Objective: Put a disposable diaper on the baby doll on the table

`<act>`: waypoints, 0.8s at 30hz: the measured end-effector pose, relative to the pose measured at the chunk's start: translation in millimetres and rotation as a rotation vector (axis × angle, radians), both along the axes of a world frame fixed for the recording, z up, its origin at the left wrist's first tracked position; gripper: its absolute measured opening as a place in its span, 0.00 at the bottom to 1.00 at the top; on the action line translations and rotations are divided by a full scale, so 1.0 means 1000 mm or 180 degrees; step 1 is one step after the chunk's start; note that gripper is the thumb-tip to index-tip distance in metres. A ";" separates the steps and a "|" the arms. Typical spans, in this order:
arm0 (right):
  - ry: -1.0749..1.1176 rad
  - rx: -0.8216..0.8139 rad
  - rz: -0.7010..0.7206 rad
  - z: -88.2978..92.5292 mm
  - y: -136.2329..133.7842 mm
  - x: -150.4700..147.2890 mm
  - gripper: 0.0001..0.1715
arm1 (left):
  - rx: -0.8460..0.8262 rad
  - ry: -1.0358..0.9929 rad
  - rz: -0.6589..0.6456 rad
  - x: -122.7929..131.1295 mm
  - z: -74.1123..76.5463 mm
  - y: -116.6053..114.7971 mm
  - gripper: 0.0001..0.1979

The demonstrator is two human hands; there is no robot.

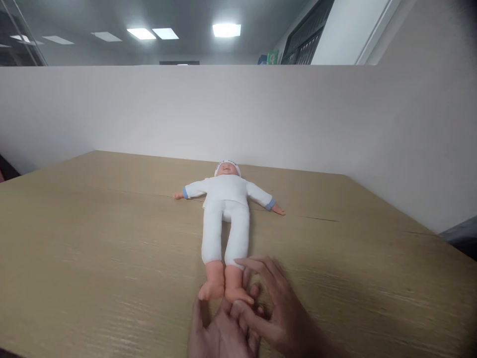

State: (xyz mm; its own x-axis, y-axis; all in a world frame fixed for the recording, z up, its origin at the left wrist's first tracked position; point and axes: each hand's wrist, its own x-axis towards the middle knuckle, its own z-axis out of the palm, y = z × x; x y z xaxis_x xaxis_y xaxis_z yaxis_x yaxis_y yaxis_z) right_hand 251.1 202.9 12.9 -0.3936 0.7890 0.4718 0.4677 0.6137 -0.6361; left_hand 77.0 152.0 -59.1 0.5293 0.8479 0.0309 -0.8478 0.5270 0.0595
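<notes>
A baby doll (227, 219) in a white top, white trousers and a patterned white cap lies on its back, head away from me. Its arms are spread and its bare feet point towards me. My left hand (223, 334) is palm up at the feet, thumb by the left-side foot and fingers curled under and beside the other. From the right, my right hand (274, 303) curves round the right-side foot, a fingertip at the trouser cuff and the thumb near the toes. Some fingertips are hidden behind the foot.
The doll lies on a wide wooden table (112, 238) with thin seams across its top. A pale partition wall (223, 109) rises along the far side and continues on the right. Beyond it are ceiling lights (226, 30) and a dark barred window (307, 32).
</notes>
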 end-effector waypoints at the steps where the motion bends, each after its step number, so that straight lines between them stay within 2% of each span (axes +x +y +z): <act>1: -0.0115 0.0041 0.0087 0.000 0.000 -0.002 0.36 | 0.0044 0.0055 0.0002 0.000 0.002 0.000 0.38; 4: -0.0209 0.0164 0.0037 -0.003 0.001 -0.005 0.38 | 0.0067 0.0141 0.0182 0.003 0.004 -0.001 0.36; 9: -0.0211 0.0179 -0.0162 -0.008 0.003 -0.001 0.51 | -0.0089 0.0169 0.0423 0.006 0.004 -0.003 0.25; 11: -0.0269 0.0211 -0.0129 -0.008 0.003 0.000 0.52 | -0.0109 0.0202 0.0430 0.003 0.009 -0.004 0.23; 17: -0.0155 0.0378 0.0103 -0.003 0.005 0.005 0.41 | -0.0062 0.0156 0.0169 -0.016 0.025 -0.007 0.16; 24: -0.0170 0.0413 0.0405 -0.006 0.013 0.009 0.37 | 0.0106 0.0101 0.0078 -0.022 0.025 -0.007 0.16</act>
